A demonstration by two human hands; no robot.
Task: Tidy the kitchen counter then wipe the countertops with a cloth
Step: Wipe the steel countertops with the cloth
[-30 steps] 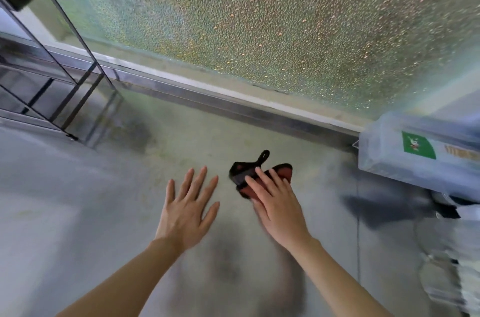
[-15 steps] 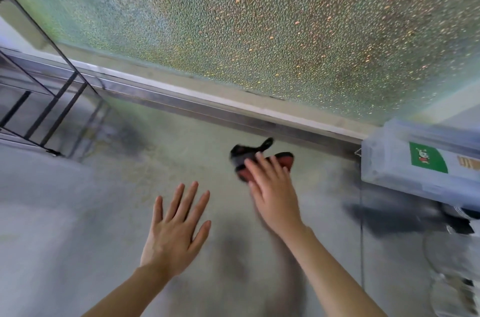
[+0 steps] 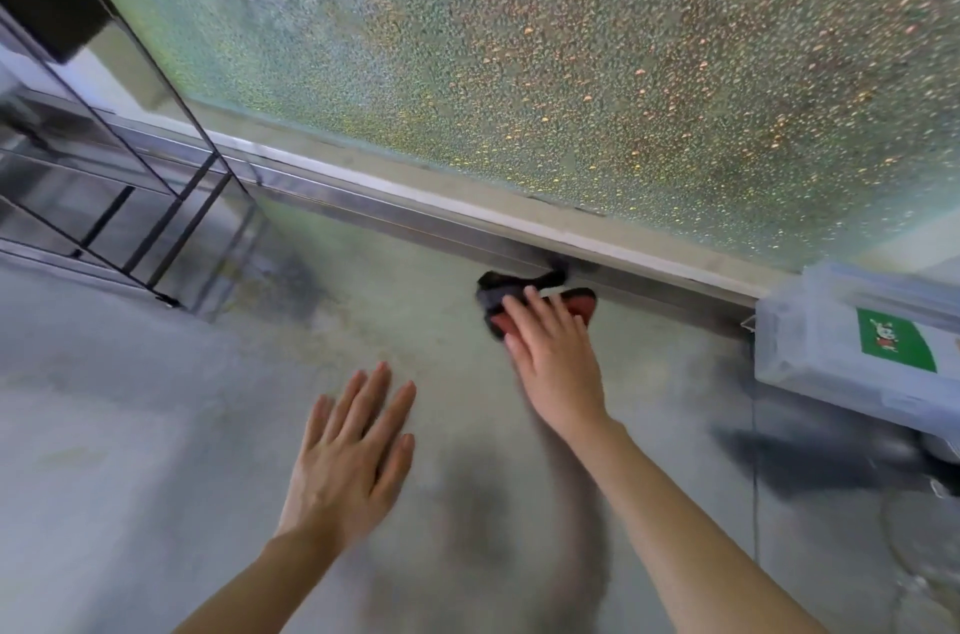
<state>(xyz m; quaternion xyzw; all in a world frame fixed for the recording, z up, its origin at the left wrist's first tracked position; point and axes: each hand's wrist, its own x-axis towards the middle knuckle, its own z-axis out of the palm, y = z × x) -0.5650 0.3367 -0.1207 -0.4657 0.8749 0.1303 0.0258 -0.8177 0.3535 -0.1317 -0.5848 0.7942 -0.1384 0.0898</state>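
A small black and red cloth (image 3: 519, 294) lies on the grey countertop (image 3: 156, 425), close to the metal rail at the back. My right hand (image 3: 556, 353) presses flat on it, fingers spread over its near part. My left hand (image 3: 348, 457) rests flat on the bare counter, fingers apart and holding nothing, a little nearer to me and left of the cloth.
A textured glass pane (image 3: 519, 62) rises behind the metal rail (image 3: 415, 218). A black wire rack (image 3: 130, 218) stands at the back left. A clear plastic box with a green label (image 3: 857, 353) sits at the right, with blurred objects below it.
My right hand has pushed the cloth away from me, up to the back rail. My left hand has stayed flat on the counter, now further behind the right.
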